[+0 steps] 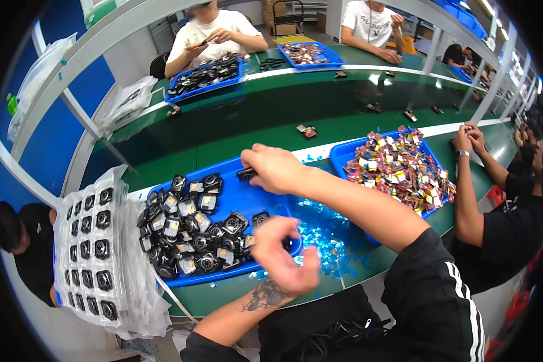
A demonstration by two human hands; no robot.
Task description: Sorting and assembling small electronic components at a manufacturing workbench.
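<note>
My right hand (274,170) reaches over the far right edge of a blue tray (244,208), its fingertips closed on a small black part, seemingly a watch case (245,174). Nearer me, my left hand (285,248) hovers by the tray's right end, slightly blurred. Its fingers curl loosely with the thumb apart, and nothing shows between them. Heaped in the tray's left half are many black watch cases (187,226), some showing round backs, others pale rectangular insides. Part of the pile near my left hand is hidden by it.
Small blue film scraps (326,241) litter the green bench right of the tray. Beyond them stands a blue tray of red, yellow and white parts (398,172). Stacked clear blister trays (90,247) hold black cases at left. A green conveyor (247,130) runs behind; co-workers sit across and right.
</note>
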